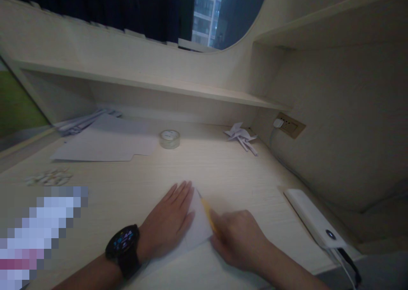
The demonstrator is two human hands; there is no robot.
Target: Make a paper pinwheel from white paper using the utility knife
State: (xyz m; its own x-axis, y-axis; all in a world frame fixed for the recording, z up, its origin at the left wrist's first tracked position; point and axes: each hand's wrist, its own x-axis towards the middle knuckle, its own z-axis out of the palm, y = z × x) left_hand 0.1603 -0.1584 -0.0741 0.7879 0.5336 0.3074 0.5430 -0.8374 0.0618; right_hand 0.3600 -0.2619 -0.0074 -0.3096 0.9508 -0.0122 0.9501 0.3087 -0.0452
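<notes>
A folded sheet of white paper [199,228] lies on the desk in front of me. My left hand [170,220] rests flat on its left part, fingers stretched forward and thumb pointing right, with a black smartwatch [123,245] on the wrist. Closed around a yellow utility knife [208,213], my right hand [237,237] is at the paper's right slanted edge. The knife's thin tip points away from me along that edge, and its rear part is hidden by my fingers.
A clear tape roll [170,139] stands behind my hands. White paper sheets [108,139] lie back left, paper pinwheels [240,136] back right. Small pale pieces [49,177] are at left, beside a blurred-out object [38,235]. A white power strip [314,220] with cables sits at right.
</notes>
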